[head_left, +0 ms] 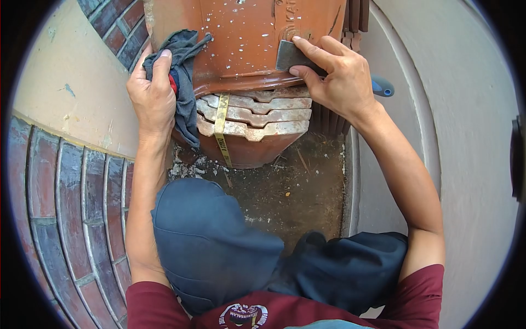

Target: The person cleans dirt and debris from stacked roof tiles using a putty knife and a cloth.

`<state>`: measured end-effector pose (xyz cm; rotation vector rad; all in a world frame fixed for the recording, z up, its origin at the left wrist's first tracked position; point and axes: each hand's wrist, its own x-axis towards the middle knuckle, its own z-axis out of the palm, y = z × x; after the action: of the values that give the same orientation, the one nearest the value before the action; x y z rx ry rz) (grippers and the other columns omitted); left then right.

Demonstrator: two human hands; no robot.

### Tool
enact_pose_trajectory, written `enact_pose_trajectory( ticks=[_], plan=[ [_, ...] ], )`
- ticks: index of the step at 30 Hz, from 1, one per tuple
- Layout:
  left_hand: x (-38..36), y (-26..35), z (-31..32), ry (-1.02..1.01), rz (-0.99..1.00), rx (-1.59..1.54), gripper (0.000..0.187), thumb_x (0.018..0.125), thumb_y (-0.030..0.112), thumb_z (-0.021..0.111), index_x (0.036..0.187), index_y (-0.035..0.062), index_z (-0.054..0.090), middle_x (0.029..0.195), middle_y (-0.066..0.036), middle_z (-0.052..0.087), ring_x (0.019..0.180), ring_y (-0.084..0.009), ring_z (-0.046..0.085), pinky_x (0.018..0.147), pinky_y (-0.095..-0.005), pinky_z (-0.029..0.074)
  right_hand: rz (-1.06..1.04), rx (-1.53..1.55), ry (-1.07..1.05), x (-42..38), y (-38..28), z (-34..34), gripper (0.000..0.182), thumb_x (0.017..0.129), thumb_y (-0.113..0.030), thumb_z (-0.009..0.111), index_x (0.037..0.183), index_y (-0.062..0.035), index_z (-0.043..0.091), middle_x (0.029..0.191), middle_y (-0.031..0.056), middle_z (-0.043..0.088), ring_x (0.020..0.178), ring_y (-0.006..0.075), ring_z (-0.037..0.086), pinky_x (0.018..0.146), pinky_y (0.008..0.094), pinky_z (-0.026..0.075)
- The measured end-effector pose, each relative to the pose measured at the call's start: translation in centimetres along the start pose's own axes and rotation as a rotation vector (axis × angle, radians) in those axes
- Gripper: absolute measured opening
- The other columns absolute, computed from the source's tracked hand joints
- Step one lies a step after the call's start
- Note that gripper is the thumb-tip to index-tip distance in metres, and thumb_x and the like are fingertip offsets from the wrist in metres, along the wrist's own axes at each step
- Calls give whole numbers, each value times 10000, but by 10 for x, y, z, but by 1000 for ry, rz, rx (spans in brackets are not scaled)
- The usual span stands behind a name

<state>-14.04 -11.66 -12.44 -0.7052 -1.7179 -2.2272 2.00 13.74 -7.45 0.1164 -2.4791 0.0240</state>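
Note:
My right hand (337, 74) is closed around a scraper (296, 56), its flat grey blade against the top roof tile (241, 41). Its blue and black handle end sticks out past my wrist. White specks dot the orange-brown tile, and raised lettering runs near the blade. In my left hand (153, 90) is a bunched dark grey cloth (186, 60) with a bit of red showing; it hangs down over the tile's left edge. Below lies a stack of tiles (263, 123) with pale, worn ends, bound by a yellow printed strap (222, 118).
A brick wall (71, 203) with a cream plastered part (71, 82) rises on the left. On the right stands a pale grey wall (476, 164) with a ledge. Dirt and white chips lie on the dark ground (285, 186) between my knees and the stack. More tiles (331, 118) stand behind on the right.

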Motion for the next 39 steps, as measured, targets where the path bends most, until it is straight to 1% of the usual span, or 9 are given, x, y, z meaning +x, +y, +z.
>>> enact_pose_trajectory(
  ticks=[4,7,10,13,24,29,32,36,39],
  plan=[
    [0,0,0,0,7,21,369,1004,112,608,1306,-98,644,1120,-86,732,1007,-112,634,937,-239,480,-45,20,51,1,-1,3,451,811,-243,816,1241,-139,730,922,47,667,741,272,709,642,397,586],
    [3,-3,-5,-28,12,26,383,1011,80,631,1332,-122,585,1152,-104,714,1004,-119,663,905,-247,523,-100,14,108,9,-20,14,425,817,-241,812,1225,-148,735,936,41,680,750,261,720,640,395,594],
    [3,-3,-6,-52,2,-3,377,1012,80,629,1330,-120,589,1154,-101,713,1005,-118,663,904,-247,524,-109,-15,74,14,-23,11,413,819,-241,807,1217,-155,737,941,30,684,741,250,722,628,393,595],
    [1,-2,-4,-2,-6,32,359,997,118,621,1283,-95,661,1095,-75,733,995,-106,632,917,-230,481,-117,-35,48,14,-13,5,414,819,-245,801,1216,-152,734,960,26,686,737,256,718,631,379,590],
    [-1,0,-2,10,24,34,356,991,120,626,1266,-101,668,1102,-73,731,996,-105,626,921,-234,478,-101,-20,18,13,-10,2,433,809,-240,805,1226,-146,730,933,35,666,732,267,702,632,393,573],
    [1,-3,0,-8,36,20,351,992,123,626,1261,-98,671,1103,-71,733,998,-107,628,920,-238,479,-178,-39,54,15,-14,5,441,807,-243,806,1231,-152,728,911,28,662,725,247,703,623,381,571],
    [1,-4,-6,-6,-2,31,354,993,129,631,1265,-94,671,1113,-74,732,1002,-107,629,918,-232,478,-144,-60,4,13,-1,0,445,807,-246,806,1236,-155,728,906,24,648,718,236,699,621,375,570],
    [-1,-3,0,5,15,-4,361,990,135,638,1265,-97,670,1096,-70,734,979,-103,630,906,-231,484,-208,-42,90,16,-17,10,444,806,-236,809,1235,-157,728,886,24,637,687,230,688,608,372,562],
    [1,-4,0,0,40,14,363,989,133,637,1268,-97,668,1076,-62,736,957,-98,629,893,-229,487,-206,-48,67,14,-8,6,442,811,-228,806,1240,-157,724,893,24,642,684,238,684,614,373,561]
  ],
)
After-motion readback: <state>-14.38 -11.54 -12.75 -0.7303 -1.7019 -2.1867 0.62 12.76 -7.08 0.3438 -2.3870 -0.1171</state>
